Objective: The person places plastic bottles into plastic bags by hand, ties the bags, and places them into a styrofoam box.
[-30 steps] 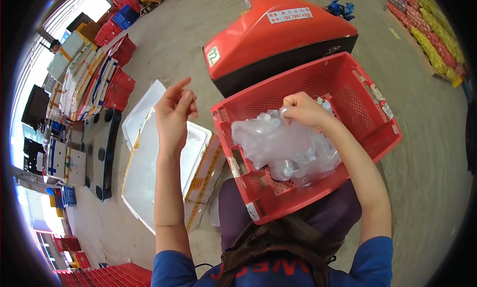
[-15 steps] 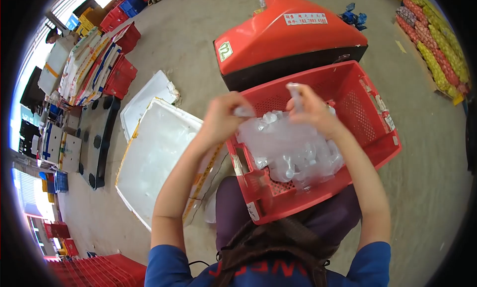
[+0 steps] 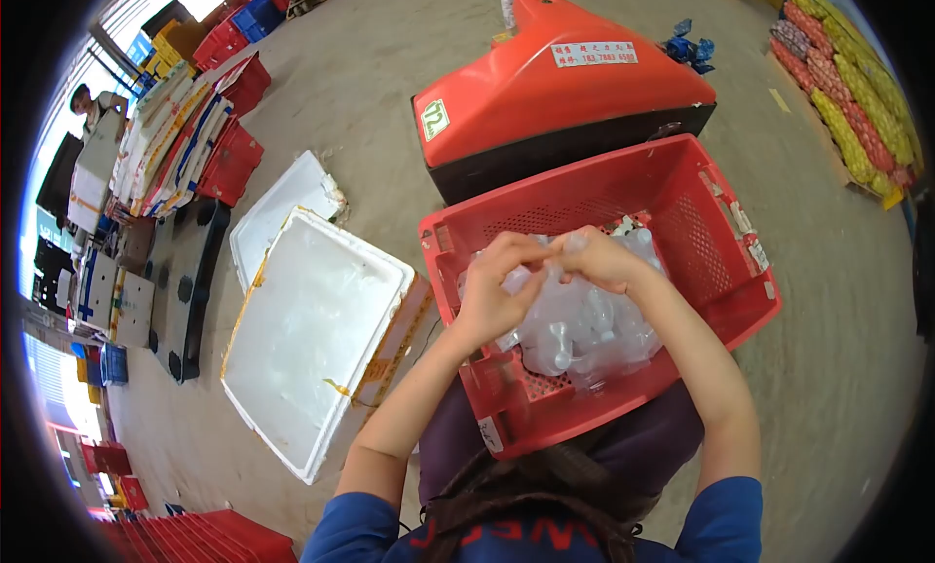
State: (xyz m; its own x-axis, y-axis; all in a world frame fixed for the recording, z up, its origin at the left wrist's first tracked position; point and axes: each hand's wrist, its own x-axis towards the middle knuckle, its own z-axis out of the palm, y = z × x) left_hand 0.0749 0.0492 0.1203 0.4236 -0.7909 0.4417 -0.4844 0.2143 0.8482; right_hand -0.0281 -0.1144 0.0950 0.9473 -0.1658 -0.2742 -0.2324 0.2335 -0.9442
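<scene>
A red plastic crate (image 3: 518,422) rests against my lap. Inside it lies a heap of clear, frosty-looking plastic bags (image 3: 584,334) with rounded, knotted-looking parts; their contents are hard to make out. Over the heap my left hand (image 3: 502,282) has its fingers curled, with thumb and forefinger pinching thin clear plastic. My right hand (image 3: 596,259) is closed right beside it, gripping the same plastic, and the fingertips of both hands meet. The exact part of the bag they grip is partly hidden by the fingers.
To the left, a white foam box (image 3: 317,334) stands open on the floor, with a foam lid (image 3: 287,207) behind it. Beyond the crate is a red and black machine (image 3: 575,91). Stacked foam boxes (image 3: 161,144), a person (image 3: 97,105) and mesh sacks (image 3: 847,86) are farther off.
My hands have come together over the bags from a short distance apart, my left moving right and down. The view has shifted slightly, and the person at far left is now more visible.
</scene>
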